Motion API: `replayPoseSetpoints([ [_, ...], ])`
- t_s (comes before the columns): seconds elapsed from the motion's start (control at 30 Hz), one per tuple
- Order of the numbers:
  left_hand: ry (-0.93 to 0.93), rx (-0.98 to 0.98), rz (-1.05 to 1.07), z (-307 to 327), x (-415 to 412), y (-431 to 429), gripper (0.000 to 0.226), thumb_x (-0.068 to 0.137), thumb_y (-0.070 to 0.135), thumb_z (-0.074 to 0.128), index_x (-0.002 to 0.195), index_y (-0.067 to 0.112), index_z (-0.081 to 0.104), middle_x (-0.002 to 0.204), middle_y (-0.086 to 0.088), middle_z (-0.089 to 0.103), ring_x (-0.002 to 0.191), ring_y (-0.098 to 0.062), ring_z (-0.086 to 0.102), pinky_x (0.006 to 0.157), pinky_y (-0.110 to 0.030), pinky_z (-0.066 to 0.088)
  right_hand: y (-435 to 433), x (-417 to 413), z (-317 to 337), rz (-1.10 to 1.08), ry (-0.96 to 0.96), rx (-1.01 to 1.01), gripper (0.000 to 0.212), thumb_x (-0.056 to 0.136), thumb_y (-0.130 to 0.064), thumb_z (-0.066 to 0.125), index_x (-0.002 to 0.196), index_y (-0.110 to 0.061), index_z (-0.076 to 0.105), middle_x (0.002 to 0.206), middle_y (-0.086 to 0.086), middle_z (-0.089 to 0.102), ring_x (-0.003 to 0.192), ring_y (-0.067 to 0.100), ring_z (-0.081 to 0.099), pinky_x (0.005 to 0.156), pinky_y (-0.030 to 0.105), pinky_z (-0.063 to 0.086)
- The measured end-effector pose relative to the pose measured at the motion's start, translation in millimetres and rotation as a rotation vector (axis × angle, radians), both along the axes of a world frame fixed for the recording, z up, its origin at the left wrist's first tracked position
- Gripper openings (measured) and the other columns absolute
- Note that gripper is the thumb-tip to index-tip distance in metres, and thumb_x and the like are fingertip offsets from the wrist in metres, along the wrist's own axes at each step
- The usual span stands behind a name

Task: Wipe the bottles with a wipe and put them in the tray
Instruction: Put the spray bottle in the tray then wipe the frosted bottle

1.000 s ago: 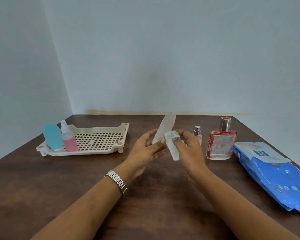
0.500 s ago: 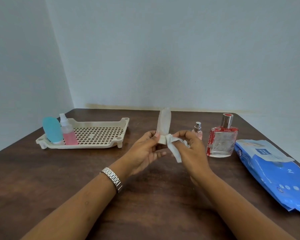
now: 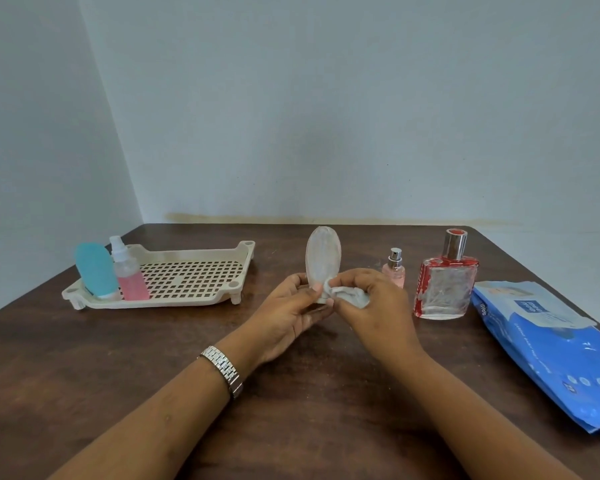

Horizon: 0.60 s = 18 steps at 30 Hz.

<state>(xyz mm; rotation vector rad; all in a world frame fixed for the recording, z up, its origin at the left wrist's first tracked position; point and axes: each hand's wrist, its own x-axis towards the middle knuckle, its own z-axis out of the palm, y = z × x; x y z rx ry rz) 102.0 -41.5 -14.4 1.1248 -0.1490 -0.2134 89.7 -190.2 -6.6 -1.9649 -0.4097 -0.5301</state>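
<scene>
- Since a second ago: clear bottle [image 3: 323, 259] raised from a rightward lean to upright, wipe [image 3: 349, 296] dropped from mid-body to the base.
- Left hand [image 3: 291, 313] pinching the bottle's lower end, fingers closed on it; long axis vertical, rounded end up, above mid-table.
- Right hand [image 3: 371, 306] clenched around the bunched wipe, pressing it against the bottle's base from the right.
- Tray [image 3: 243, 251] lying far left of the grip, nearer the left hand; blue bottle [image 3: 94, 268] and pink spray bottle [image 3: 127, 271] standing together at its left end, grid to their right open.
- Bare table [image 3: 84, 358] between hands and tray: a clear leftward path.
- Small pink bottle [image 3: 394, 271] and red perfume bottle [image 3: 445, 282] unwiped, just right of the right hand; wipe pack [image 3: 551, 351] at the right edge.
</scene>
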Motion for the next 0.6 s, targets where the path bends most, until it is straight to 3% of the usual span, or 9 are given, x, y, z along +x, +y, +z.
replayPoseSetpoints([
  [0.17, -0.077, 0.246, -0.001, -2, 3, 8, 0.028, 0.094, 0.014, 0.054, 0.121, 0.007, 0.051, 0.092, 0.001, 0.068, 0.082, -0.007, 0.057, 0.068, -0.021, 0.041, -2, 2, 0, -0.012, 0.000, 0.001, 0.017, 0.080, -0.007, 0.070, 0.084, -0.023, 0.069, 0.083, -0.018, 0.063, 0.081, -0.013, 0.056, 0.065, 0.001, 0.041],
  [0.33, -0.069, 0.236, -0.075, -3, 5, 13, 0.029, 0.095, 0.008, 0.052, 0.124, 0.010, 0.051, 0.100, -0.002, 0.072, 0.090, -0.009, 0.067, 0.076, -0.021, 0.052, -7, 5, 1, -0.061, -0.030, 0.042, 0.016, 0.084, -0.014, 0.068, 0.095, -0.025, 0.071, 0.085, -0.022, 0.062, 0.082, -0.014, 0.056, 0.067, 0.000, 0.041],
  [0.6, -0.041, 0.229, -0.159, -4, 6, 16, 0.029, 0.095, 0.002, 0.050, 0.122, 0.009, 0.052, 0.104, -0.005, 0.071, 0.095, -0.012, 0.068, 0.077, -0.021, 0.055, -3, 5, -3, -0.071, 0.015, -0.004, 0.016, 0.085, -0.013, 0.066, 0.099, -0.017, 0.072, 0.090, -0.009, 0.066, 0.080, -0.007, 0.056, 0.064, -0.002, 0.039],
])
